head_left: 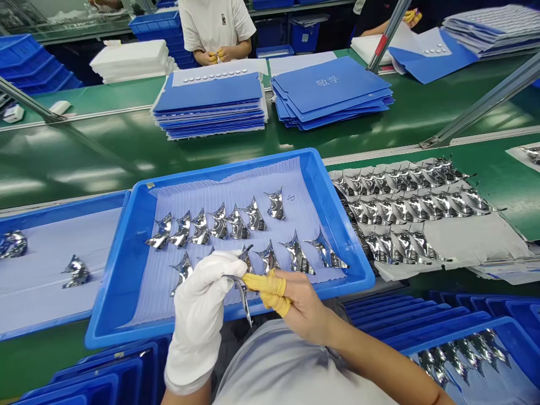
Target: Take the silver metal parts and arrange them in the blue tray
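Two long green conveyor benches (84,152) cross the view, with a person in a white T-shirt (217,22) standing beyond the far one. On that far bench lie two loose stacks of flat blue plastic folders (208,107) and, further right, a larger pile of blue and white folders (493,28). On the near bench sits a shallow bright-blue plastic tray (333,236), lined with a pale ribbed sheet (145,292) and holding two uneven rows of mirror-bright curved metal pieces (254,216). To its right, crumpled white-backed sheets (476,242) carry many more of these pieces in tight overlapping rows. A second blue plastic tray (63,205) with two loose pieces stands just to the left, and a third blue plastic tray (459,337) with more pieces sits at the lower right.

Over the near edge of the lined tray, the person's left hand (198,315), in a white cotton glove, is closed around one end of a thin curved shiny metal piece (242,295). The bare right hand (295,301) is curled against the same piece, with yellow rubber finger cots (265,292) on two fingers pressing it from the other side.
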`<state>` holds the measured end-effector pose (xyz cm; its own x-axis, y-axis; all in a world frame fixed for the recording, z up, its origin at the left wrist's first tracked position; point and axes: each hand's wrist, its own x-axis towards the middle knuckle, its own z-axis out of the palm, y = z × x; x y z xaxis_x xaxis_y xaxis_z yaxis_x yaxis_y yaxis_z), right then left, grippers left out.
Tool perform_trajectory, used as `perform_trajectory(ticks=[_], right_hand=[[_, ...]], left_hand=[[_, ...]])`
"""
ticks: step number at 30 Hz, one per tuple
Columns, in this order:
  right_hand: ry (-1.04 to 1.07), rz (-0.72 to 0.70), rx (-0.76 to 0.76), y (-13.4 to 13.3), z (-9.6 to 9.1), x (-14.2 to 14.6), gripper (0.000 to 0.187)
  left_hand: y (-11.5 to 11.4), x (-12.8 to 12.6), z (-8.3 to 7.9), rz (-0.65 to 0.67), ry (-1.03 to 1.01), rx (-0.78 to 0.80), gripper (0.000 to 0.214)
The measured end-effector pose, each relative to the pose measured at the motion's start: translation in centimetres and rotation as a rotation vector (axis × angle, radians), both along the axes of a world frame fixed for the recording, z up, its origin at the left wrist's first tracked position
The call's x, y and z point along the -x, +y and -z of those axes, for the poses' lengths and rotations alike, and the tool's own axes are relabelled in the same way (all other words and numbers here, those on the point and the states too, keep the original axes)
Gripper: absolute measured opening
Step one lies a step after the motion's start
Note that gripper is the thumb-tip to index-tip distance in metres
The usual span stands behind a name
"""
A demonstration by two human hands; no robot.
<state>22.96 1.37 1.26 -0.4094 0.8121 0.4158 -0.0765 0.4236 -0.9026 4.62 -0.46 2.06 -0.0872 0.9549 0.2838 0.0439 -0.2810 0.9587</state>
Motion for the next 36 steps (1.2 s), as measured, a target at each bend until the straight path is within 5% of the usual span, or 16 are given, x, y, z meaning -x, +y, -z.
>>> perform_trajectory(ticks=[7,21,36], right_hand=[[-0.105,0.047,0.048,-0.5,-0.5,0.1,0.040],[-0.217,0.245,-0.125,-1.5,-0.4,0.7,0.034],[-0.146,0.129,-0.062,-1.0,-1.1,0.5,0.044]], left_hand=[[0.0,-0.1,0.2,-0.042,-0.001,0.001,0.022],[-0.3,-1.3,0.0,-0.146,-0.085,0.033,0.015],[0.1,-1.1,-0.2,-0.081,-0.085,-0.015,0.015]])
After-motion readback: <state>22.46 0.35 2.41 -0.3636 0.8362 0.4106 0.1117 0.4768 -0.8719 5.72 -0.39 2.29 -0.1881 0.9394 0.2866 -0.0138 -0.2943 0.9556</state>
